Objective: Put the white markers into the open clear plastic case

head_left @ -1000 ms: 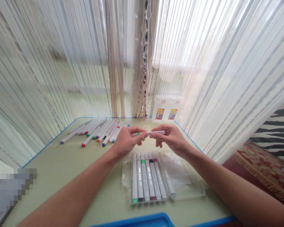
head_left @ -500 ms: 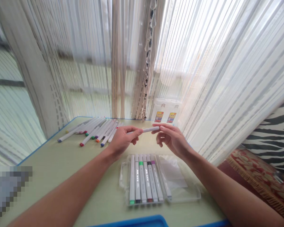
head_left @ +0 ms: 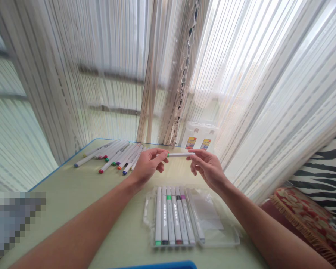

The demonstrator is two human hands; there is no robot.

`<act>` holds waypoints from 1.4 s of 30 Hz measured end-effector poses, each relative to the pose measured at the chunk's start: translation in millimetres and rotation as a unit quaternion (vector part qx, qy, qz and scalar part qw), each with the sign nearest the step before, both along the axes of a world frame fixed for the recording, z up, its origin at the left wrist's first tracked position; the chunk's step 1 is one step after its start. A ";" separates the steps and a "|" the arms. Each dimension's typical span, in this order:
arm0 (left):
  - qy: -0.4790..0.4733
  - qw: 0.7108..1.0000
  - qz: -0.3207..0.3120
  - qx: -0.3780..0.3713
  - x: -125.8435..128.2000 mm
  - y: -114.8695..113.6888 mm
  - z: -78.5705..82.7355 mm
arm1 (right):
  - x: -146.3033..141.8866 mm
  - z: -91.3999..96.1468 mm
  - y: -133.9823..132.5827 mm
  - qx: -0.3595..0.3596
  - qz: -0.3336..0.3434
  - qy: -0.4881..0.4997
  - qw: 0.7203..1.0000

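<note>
A white marker (head_left: 180, 154) with a green band is held level above the table, spanning the gap between both hands. My left hand (head_left: 148, 163) pinches its left end, close to the green band. At the other end, my right hand (head_left: 207, 165) has its thumb and index finger closed on the tip, the other fingers curled below. Nearer to me lies a clear plastic marker case (head_left: 148, 213), opened flat. Several white markers (head_left: 170, 220) stand side by side in its left half, and one more marker (head_left: 196, 220) rests along the hinge side of the right half.
Loose markers (head_left: 112, 157) with coloured ends lie in a pile at the table's back left. Two clear cases with yellow labels (head_left: 190, 143) stand by the string curtain (head_left: 114, 93). A blue edge (head_left: 162, 265) shows in front, and a zebra-striped cloth (head_left: 322, 168) at right.
The marker has turned so that its green band shows by my left fingers, and it is more level. My right hand has shifted slightly right. The whole view has tilted a little.
</note>
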State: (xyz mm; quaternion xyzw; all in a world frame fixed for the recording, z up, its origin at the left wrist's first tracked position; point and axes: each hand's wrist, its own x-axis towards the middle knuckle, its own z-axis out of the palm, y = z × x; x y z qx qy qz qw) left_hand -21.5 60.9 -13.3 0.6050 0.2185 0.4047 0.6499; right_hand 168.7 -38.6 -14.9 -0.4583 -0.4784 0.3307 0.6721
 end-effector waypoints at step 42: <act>0.001 0.994 0.040 0.103 4.8 -6.5 -2.5 | -0.3 -2.3 -1.3 -0.032 0.010 -0.016 0.999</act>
